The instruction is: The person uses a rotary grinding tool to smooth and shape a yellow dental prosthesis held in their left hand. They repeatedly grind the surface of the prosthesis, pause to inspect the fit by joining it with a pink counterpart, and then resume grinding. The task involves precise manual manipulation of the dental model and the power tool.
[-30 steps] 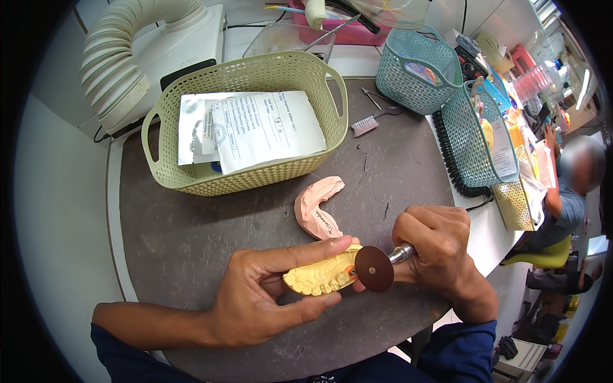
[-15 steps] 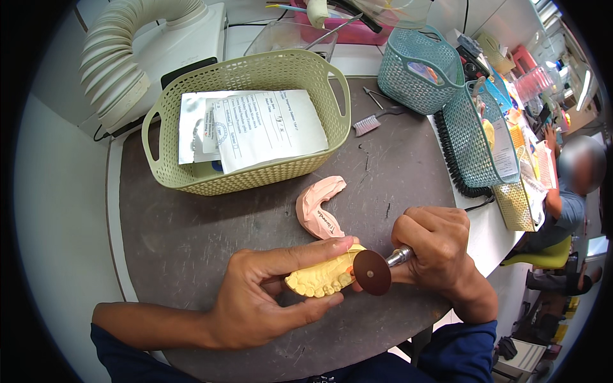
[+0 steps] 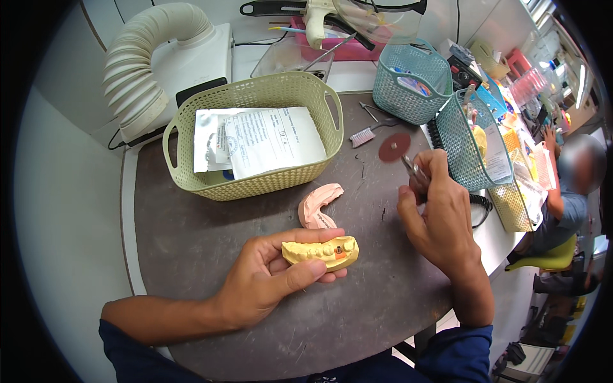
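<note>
Over the table's front half, my left hand (image 3: 262, 274) holds a yellow dental model (image 3: 320, 251) from the left, thumb along its near side. Its row of teeth faces up, with an orange-pink patch around a small dark round hole near the right end. My right hand (image 3: 444, 214) grips a metal rotary handpiece (image 3: 416, 173), held up to the right and apart from the model. At the handpiece's tip sits a round reddish-brown disc (image 3: 394, 147). Just beyond my left hand, a pink horseshoe-shaped cast (image 3: 314, 205) lies on the table, its near end partly hidden by my fingers.
A green basket (image 3: 255, 189) with papers and a silver pouch stands at the back left, beside a white ribbed hose (image 3: 131, 76). A small brush (image 3: 363, 137) lies beyond the disc. Blue baskets (image 3: 408, 99) line the right. A person (image 3: 571, 185) sits farther right.
My right hand has lifted the handpiece and disc away from the model, up and to the right. My left hand has turned the model, so the orange-pink patch and hole now show.
</note>
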The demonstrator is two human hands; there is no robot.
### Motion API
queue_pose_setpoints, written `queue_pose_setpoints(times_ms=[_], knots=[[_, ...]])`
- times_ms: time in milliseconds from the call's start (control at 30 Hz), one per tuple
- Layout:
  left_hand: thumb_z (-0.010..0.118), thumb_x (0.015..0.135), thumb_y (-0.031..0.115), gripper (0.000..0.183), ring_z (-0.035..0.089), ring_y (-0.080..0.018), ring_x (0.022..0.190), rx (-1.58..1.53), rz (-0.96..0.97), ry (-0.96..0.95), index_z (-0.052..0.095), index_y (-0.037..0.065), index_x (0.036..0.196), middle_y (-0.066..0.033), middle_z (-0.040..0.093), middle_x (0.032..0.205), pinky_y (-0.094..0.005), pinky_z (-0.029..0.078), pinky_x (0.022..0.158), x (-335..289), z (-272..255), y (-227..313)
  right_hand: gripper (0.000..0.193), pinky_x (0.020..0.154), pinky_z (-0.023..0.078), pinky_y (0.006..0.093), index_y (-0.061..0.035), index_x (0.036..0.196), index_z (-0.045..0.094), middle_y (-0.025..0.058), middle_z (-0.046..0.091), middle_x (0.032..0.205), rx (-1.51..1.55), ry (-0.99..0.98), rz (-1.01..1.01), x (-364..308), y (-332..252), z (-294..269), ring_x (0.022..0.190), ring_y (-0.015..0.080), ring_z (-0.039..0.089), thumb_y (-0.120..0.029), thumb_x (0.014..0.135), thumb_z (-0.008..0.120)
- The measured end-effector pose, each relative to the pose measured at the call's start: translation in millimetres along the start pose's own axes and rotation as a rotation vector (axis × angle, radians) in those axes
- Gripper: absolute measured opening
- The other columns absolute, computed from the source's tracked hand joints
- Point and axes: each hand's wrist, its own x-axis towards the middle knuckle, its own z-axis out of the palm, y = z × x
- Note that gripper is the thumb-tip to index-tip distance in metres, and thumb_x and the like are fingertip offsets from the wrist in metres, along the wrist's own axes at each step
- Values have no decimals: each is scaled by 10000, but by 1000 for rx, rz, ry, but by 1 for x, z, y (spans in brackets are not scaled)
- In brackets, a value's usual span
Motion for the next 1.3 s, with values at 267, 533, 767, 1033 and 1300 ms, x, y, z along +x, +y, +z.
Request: queue_pose_setpoints(times_ms=[267, 533, 767, 1033, 1300], knots=[[606, 981, 199, 532, 589, -249, 1207, 37, 44, -20, 420, -34, 1421, -215, 513, 1387, -351, 506, 1017, 2, 1, -1, 423, 852, 471, 456, 45, 1294, 464, 218, 574, 1080, -126, 133, -193, 16, 22, 18, 987, 384, 592, 39, 879, 546], [563, 1006, 177, 421, 579, -321, 1234, 94, 394, 44, 377, -13, 1333, -237, 506, 1379, -410, 486, 1061, 7, 1, -11, 423, 825, 509, 435, 1, 1273, 556, 191, 596, 1082, -175, 95, -171, 37, 30, 29, 955, 357, 626, -76, 872, 662], [643, 954, 301, 605, 620, -230, 1156, 129, 323, 73, 412, -61, 1380, -202, 620, 1235, -351, 516, 998, 0, 1, 14, 418, 867, 508, 404, -28, 1233, 594, 130, 625, 1143, -278, 257, -399, 30, 17, 22, 1000, 317, 616, -138, 847, 711], [637, 910, 494, 771, 634, -188, 1090, 222, 429, 126, 413, -47, 1411, -143, 669, 1119, -337, 502, 981, 1, -2, 11, 599, 969, 456, 423, -31, 1334, 507, 166, 543, 1280, 11, -165, -621, -3, -19, 30, 1157, 341, 532, -245, 825, 737], [632, 930, 467, 722, 655, -204, 1053, 232, 378, 151, 432, -32, 1412, -144, 671, 1096, -337, 513, 958, 1, -5, 8, 744, 963, 498, 400, -19, 1365, 465, 165, 550, 1220, 193, -265, -307, -7, -13, 12, 1135, 322, 587, -269, 759, 816]])
